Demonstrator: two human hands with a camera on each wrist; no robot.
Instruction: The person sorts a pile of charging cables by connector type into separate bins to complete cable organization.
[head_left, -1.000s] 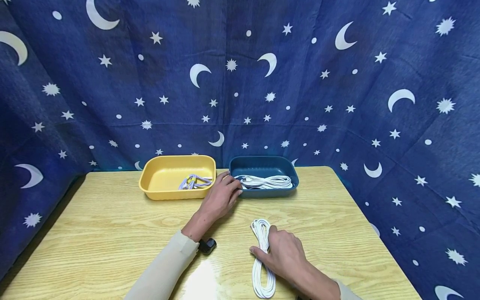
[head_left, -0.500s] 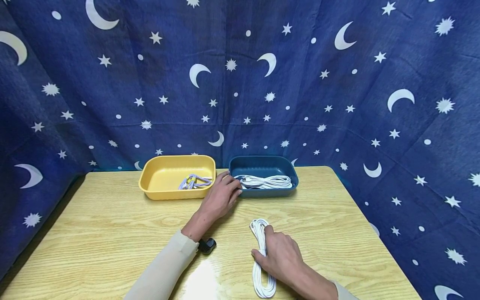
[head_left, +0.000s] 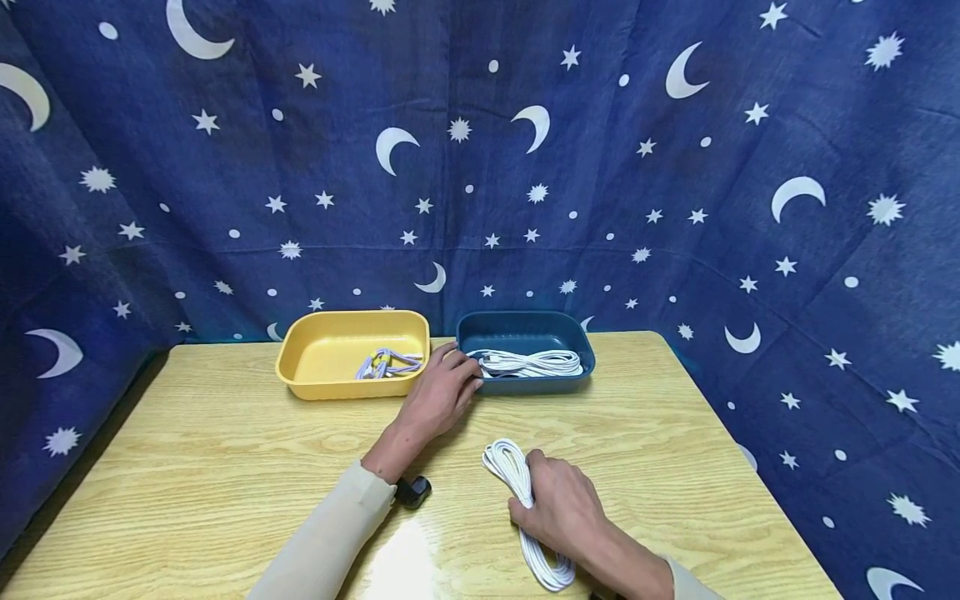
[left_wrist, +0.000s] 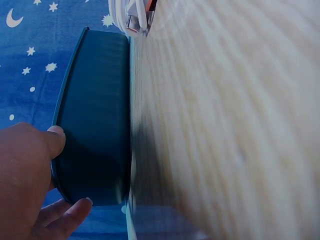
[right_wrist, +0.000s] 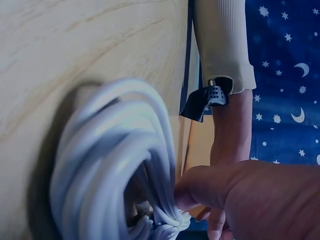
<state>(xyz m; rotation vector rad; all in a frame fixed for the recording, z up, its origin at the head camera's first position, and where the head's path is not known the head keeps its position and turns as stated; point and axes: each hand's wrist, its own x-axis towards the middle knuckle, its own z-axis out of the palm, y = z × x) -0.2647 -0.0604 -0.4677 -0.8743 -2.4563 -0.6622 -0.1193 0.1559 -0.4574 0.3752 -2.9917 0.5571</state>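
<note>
My left hand grips the left end of a dark blue bin. In the left wrist view, its thumb overlaps the wall of the blue bin near the rim, and other fingers show at the end. A coiled white cable is in my right hand, thumb and fingers around its tied middle. That white cable's loops fill the right wrist view, close over the table. Inside the blue bin lies another coiled white cable.
Left of the blue bin stands a yellow bin holding a light purple cable. Both sit near the back edge of the wooden table. A star-patterned blue curtain hangs behind. A small black device is on the left wrist.
The white cable in my right hand has turned: its far end swung left and its near end right. My left hand has stayed on the blue bin.
</note>
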